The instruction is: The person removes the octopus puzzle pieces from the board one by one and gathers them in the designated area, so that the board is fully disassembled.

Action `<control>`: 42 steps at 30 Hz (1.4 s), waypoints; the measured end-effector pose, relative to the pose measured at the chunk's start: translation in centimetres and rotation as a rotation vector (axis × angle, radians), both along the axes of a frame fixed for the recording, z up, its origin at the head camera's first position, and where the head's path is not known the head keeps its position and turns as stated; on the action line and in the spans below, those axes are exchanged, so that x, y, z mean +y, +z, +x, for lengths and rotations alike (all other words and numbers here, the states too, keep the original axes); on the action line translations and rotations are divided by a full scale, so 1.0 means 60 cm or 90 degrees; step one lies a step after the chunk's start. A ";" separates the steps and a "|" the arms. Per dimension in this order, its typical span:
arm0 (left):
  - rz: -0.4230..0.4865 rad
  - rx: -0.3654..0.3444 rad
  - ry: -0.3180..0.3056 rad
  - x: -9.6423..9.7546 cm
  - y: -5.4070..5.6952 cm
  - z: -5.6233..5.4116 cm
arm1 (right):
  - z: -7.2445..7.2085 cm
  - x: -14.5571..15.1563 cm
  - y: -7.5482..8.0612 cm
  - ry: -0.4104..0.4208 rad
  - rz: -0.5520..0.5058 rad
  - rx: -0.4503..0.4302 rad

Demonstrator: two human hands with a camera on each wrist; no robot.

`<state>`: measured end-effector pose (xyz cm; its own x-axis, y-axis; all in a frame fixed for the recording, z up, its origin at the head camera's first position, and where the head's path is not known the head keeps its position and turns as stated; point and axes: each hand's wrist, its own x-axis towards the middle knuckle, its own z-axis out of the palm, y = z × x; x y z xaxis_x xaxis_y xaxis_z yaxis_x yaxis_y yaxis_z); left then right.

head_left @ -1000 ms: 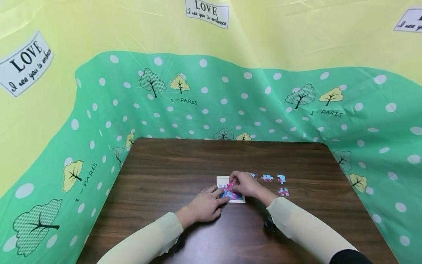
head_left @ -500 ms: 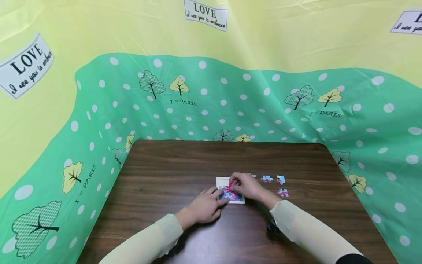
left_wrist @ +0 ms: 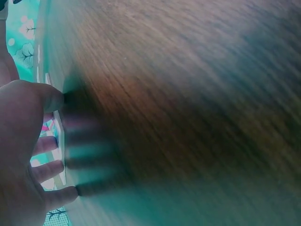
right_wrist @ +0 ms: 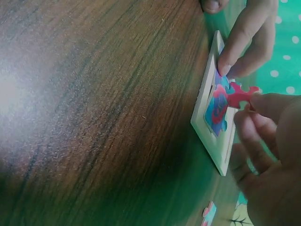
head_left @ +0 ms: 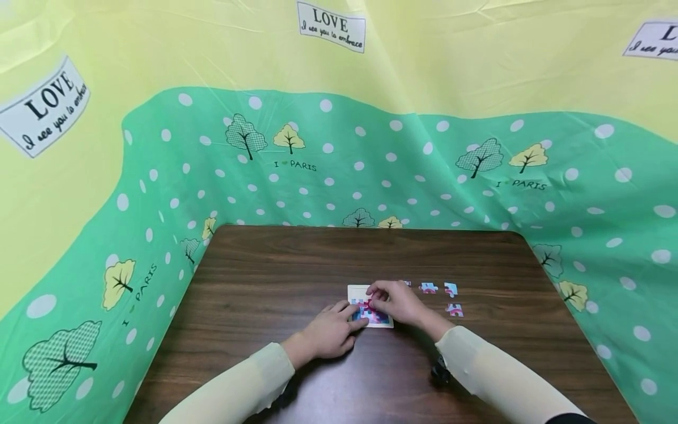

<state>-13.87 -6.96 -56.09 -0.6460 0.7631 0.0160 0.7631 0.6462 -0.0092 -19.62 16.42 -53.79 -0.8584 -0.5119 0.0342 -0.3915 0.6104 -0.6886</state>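
Observation:
A small jigsaw tray with a pale frame (head_left: 357,289) lies mid-table, partly filled with blue and pink pieces. My left hand (head_left: 328,333) rests at its left side, fingers extended over the frame and fitted pieces. In the right wrist view, left fingertips press down on the blue-pink pieces (right_wrist: 217,112). My right hand (head_left: 398,302) pinches a pink jigsaw piece (right_wrist: 239,98) between thumb and forefinger. That piece stands tilted up, its lower edge at the fitted pieces; whether it is seated cannot be told. The left wrist view shows the left hand (left_wrist: 23,146) edge-on beside the tray.
Right of the tray lie several loose jigsaw pieces: one at the back (head_left: 428,288), one beside it (head_left: 451,289), one nearer (head_left: 454,310), and another partly behind the right hand. A brown wooden table (head_left: 275,265) spreads around, with a patterned curtain (head_left: 318,147) behind.
The right hand stays over the tray with the pink jigsaw piece, its fingers shifting slightly lower and leftward. The left hand keeps its place. The head view has tilted a little.

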 end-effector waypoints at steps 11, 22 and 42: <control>0.006 -0.007 0.012 0.003 0.003 0.006 | -0.007 -0.021 0.000 -0.019 0.052 0.010; -0.025 -0.018 -0.015 -0.003 0.002 -0.013 | -0.010 0.000 0.012 -0.040 0.022 -0.056; -0.028 -0.021 -0.009 0.003 0.004 -0.008 | -0.016 0.133 0.028 -0.076 0.011 -0.101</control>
<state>-14.32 -6.76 -55.84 -0.6348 0.7717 -0.0384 0.7725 0.6348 -0.0120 -20.59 24.40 -52.12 -0.9068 -0.4059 -0.1142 -0.2030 0.6576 -0.7255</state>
